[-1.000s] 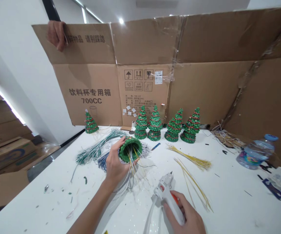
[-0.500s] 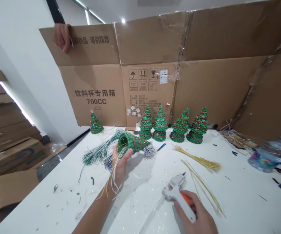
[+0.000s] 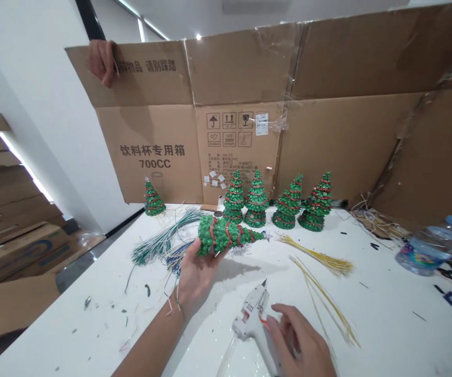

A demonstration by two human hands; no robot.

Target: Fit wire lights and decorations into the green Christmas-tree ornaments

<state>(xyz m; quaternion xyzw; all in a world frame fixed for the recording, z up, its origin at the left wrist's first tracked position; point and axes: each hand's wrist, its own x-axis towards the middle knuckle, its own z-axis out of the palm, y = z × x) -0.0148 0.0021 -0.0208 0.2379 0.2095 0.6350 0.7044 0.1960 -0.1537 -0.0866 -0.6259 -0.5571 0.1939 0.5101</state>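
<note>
My left hand [image 3: 198, 280] is holding a green tree [image 3: 228, 234] with red garland on its side, the fingers closing around the base end from below. The tree is lying across my palm above the white table [image 3: 391, 343], its narrow tip pointing right and bearing a small star-like piece [image 3: 266, 236]. A few loose strands [image 3: 178, 299] are hanging over my wrist.

My right hand [image 3: 297, 337] is lying beside the grip of a white glue gun [image 3: 254, 311]; index finger and thumb are standing apart with nothing between them (whether the thumb is touching the grip, I cannot tell). The nozzle is pointing away from me.

Beyond the held tree, four other trees [image 3: 234, 199] are standing upright in a row, and a smaller tree [image 3: 154, 201] is standing well apart to the left. Green wires [image 3: 151, 246] and blue wires [image 3: 176, 256] are lying left of the held tree; silvery wires [image 3: 241, 250] are showing beneath it. Two bundles of yellow wires [image 3: 326, 257] are lying to the right. A plastic bottle [image 3: 426, 251] with a blue cap is standing near the right edge.

Cardboard [image 3: 336, 139] is forming a screen behind everything, and another person's hand [image 3: 102, 63] is hanging over its upper left edge.
</note>
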